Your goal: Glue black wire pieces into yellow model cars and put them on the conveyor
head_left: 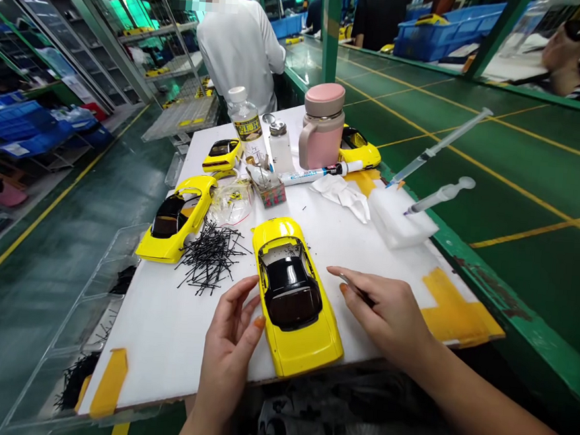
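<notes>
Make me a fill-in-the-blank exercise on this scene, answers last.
The left hand is beside a car shell with ____ paintwork.
That shell lies to the ____ of the right hand, which holds a slim tool.
Two ____ stand stuck in the white block.
The handled mug is ____.
Missing words: yellow; left; syringes; pink.

Factory workshop (yellow car shells (298, 304), blue crates (424, 43))

The nearest yellow car-shaped shell (295, 301) looks like smooth, glossy plastic, the white rectangular block (398, 220) like matt foam.
</notes>
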A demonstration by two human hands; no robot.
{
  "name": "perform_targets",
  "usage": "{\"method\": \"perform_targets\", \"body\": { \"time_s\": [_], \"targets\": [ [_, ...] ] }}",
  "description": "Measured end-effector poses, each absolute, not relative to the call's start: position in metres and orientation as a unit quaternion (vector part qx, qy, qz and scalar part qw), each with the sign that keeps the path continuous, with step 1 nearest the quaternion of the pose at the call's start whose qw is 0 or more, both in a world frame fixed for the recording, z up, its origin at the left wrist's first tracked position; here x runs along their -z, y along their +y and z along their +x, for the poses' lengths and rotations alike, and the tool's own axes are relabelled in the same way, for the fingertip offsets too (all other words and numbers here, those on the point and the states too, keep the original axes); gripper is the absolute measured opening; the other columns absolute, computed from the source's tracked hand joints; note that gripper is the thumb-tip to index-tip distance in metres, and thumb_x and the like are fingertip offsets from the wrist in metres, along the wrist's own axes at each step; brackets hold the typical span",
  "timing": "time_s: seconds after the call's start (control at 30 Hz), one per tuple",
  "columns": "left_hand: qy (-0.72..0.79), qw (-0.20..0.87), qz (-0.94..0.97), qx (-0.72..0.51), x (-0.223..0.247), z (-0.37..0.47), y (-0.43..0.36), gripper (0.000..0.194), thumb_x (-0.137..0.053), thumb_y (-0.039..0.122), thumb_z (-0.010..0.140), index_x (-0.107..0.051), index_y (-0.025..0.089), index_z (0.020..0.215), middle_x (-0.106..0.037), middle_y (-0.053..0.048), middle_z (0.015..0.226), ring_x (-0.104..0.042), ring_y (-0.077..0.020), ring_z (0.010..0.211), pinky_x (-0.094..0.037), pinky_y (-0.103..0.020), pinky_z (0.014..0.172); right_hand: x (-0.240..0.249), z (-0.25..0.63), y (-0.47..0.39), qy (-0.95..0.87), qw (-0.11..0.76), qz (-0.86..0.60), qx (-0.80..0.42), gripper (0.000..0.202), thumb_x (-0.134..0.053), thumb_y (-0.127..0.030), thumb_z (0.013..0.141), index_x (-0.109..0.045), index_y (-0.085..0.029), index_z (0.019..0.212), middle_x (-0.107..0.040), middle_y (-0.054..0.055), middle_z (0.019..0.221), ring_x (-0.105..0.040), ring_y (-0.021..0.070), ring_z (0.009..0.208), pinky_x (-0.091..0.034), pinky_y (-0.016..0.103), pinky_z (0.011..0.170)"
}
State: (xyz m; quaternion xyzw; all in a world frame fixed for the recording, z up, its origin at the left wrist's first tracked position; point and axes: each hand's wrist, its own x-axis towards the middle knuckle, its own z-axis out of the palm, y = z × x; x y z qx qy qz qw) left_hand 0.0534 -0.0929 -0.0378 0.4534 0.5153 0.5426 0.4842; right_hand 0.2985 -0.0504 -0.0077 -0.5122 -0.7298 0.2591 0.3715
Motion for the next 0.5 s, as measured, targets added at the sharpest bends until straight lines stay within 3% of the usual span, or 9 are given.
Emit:
{"method": "perform_targets", "body": {
  "time_s": [0.1,0.17,0.3,0.5],
  "targets": [
    [0.513,0.483,0.448,-0.550,0.040,0.053,-0.093,0.042,-0.072,0.033,0.093,-0.061,0.032,0.134,-0.057,-0.005,0.151,-0.055,-0.0240,0.140,-0.050,-0.033,0.114,0.001,0.291,-0.041,-0.724,0.361,-0.503,-0.304,0.033,-0.055,-0.027,0.098,-0.078,-0.014,0.118,-0.081,0.007,0.095,-0.072,0.0174,0.076,-0.052,0.027,0.073],
    [0.514,0.482,0.441,-0.556,0.042,0.052,-0.092,0.042,-0.073,0.034,0.093,-0.061,0.032,0.133,-0.056,-0.006,0.151,-0.055,-0.0243,0.140,-0.050,-0.034,0.114,-0.002,0.283,-0.033,-0.726,0.335,-0.491,-0.344,0.027,-0.058,-0.032,0.097,-0.079,-0.017,0.103,-0.077,0.004,0.082,-0.064,0.0153,0.068,-0.045,0.026,0.066],
    [0.509,0.476,0.427,-0.576,0.047,0.051,-0.088,0.043,-0.075,0.038,0.091,-0.061,0.032,0.131,-0.058,-0.006,0.147,-0.051,-0.0242,0.143,-0.049,-0.035,0.113,-0.004,0.262,-0.016,-0.685,0.307,-0.501,-0.431,0.025,-0.072,-0.036,0.083,-0.063,-0.016,0.071,-0.052,-0.004,0.060,-0.044,0.0104,0.058,-0.029,0.024,0.055],
    [0.495,0.462,0.395,-0.621,0.046,0.051,-0.084,0.049,-0.077,0.048,0.087,-0.059,0.032,0.130,-0.059,-0.007,0.144,-0.047,-0.0243,0.146,-0.042,-0.043,0.119,-0.027,0.267,-0.030,-0.635,0.362,-0.475,-0.490,0.033,-0.076,-0.039,0.074,-0.050,-0.019,0.070,-0.037,-0.008,0.061,-0.034,0.0086,0.058,-0.026,0.023,0.053]
  ]
}}
